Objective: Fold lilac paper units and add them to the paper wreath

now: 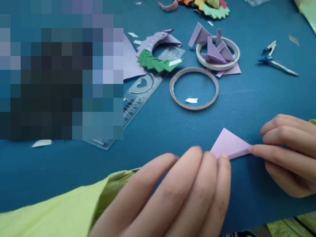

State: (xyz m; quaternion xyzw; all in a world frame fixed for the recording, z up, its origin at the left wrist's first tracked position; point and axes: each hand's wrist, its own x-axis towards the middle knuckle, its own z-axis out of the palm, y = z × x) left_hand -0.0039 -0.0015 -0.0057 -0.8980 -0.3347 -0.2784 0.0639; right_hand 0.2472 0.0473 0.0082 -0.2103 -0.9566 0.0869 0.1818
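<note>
Blue tabletop fills most of the view, lightly scuffed, white paper scraps scattered; upper left masked by coarse pixel blocks. Upper middle: arc of interlocked folded paper, lilac section joined to green section, over a clear plastic stencil ruler. Right of it, white tape roll with folded lilac pieces heaped in and over it; nearer, a thin, nearly bare tape ring lying flat. Far right, blue-and-white compass.

Folded pink-lilac paper lies low on the table, right of centre, in front of the thin ring. Roughly triangular, apex pointing away, narrow folded strip along the near edge; lower left corner hidden. Left hand: fingertips on that near edge. Right hand: one fingertip at the right corner. Cannot tell whether either hand pinches it; thumb contact unclear.
</note>
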